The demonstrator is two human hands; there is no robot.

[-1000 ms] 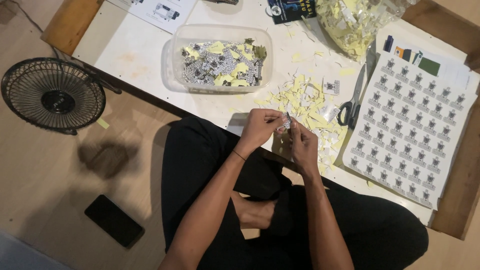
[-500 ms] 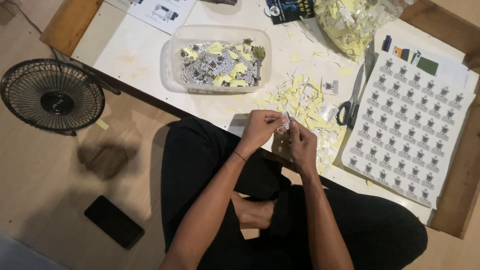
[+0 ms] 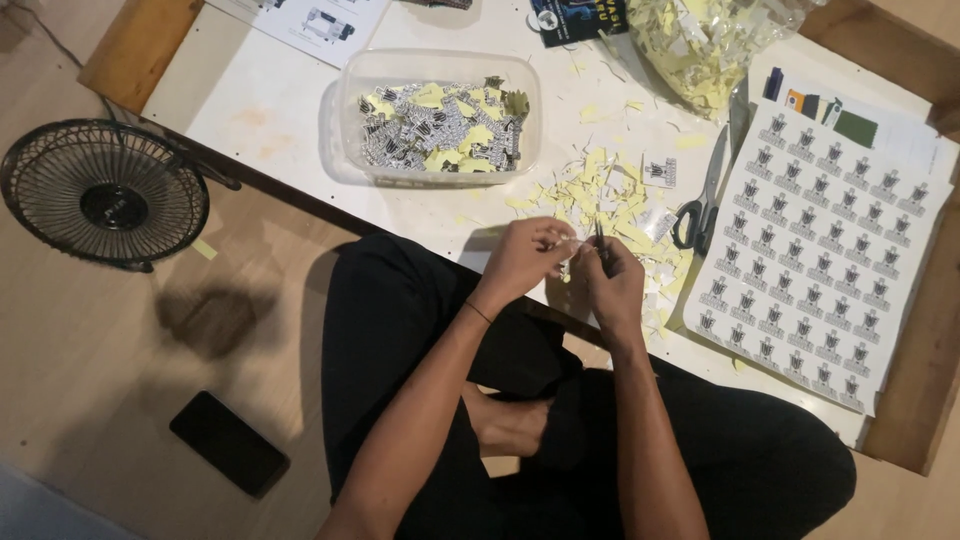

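A low white table [image 3: 270, 100] with a wooden frame stands on a pale wood floor, and I look down on it from the head camera. Both hands meet at the table's near edge, above the crossed legs in black trousers. The left hand [image 3: 520, 262] has its fingers curled in, thumb and forefinger pinched on a small sticker [image 3: 568, 252] that lies between the two sets of fingertips. The right hand [image 3: 612, 285] is likewise closed, gripping thin tweezers [image 3: 600, 240] whose tip stands up just beyond its fingers, touching or nearly touching the sticker; I cannot tell which. Just beyond the fingertips lies a pile of yellow paper scraps [image 3: 600, 195]. Farther out from the left fingers sits a clear plastic tub [image 3: 440, 125] holding loose stickers and yellow scraps. Beyond and outward of the right fingers lie scissors [image 3: 700, 200], and past them a printed sheet of stickers [image 3: 810, 255] in rows. A clear bag of scraps [image 3: 710, 45] rests at the table's far side. On the floor, well apart from the left hand, stand a small black fan [image 3: 105, 195] and a dark phone [image 3: 230, 443].
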